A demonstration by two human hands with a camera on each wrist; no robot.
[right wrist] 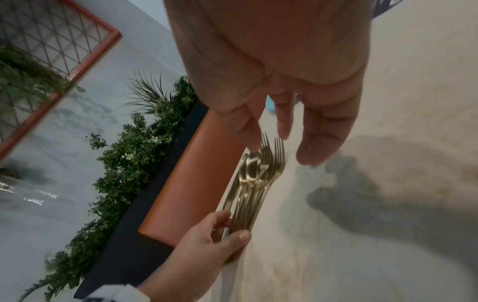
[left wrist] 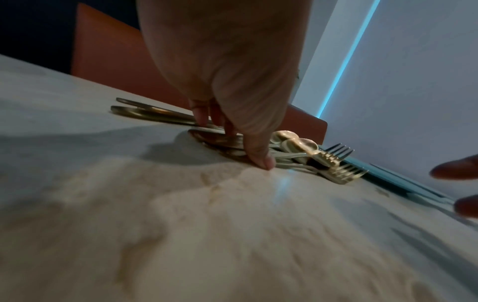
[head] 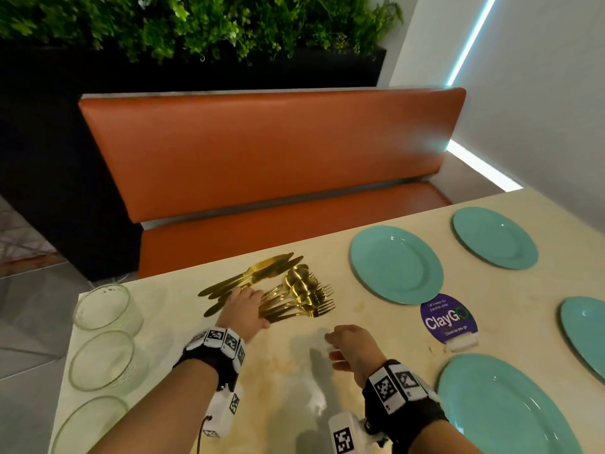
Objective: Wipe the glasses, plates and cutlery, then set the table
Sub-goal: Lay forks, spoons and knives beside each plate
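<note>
At the centre of the head view, our left hand (head: 244, 308) closes its grip around the handles of a pile of gold cutlery (head: 288, 290) lying on the pale counter (head: 281, 365), thumb and fingers curled about the bundle of knives, spoons and forks. Our right hand (head: 352, 344) hovers lower right of the pile, fingers loosely extended; a pale scrap shows by its fingertips, too blurred to name. Four teal plates (head: 396, 263) sit apart along the right of the frame, beside a purple sticker (head: 447, 317). Three clear glasses (head: 104, 308) line the counter's left edge. An orange bench (head: 262, 152) fills the upper frame.
</note>
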